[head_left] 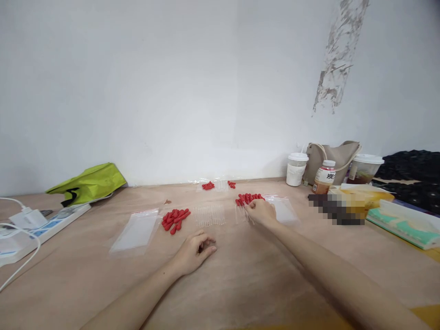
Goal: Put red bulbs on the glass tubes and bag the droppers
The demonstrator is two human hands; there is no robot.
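My right hand (261, 211) is closed in a pinch over a row of thin clear tubes (239, 214), just below a cluster of red rubber bulbs (250, 198). A clear tube seems to be at its fingertips, which are partly hidden. My left hand (195, 250) rests on the table, fingers loosely curled and thumb apart, with nothing in it. Beyond it lie a pile of red rubber bulbs (174, 220) and a row of clear thin tubes (210, 215) set side by side.
Clear plastic bags lie at the left (135, 230) and right (286, 210). Smaller red pieces (208, 185) sit near the wall. A power strip (65, 224) and green bag (91, 183) stand left; a white cup (297, 169), bottle (323, 178) and tissue pack (405, 224) right.
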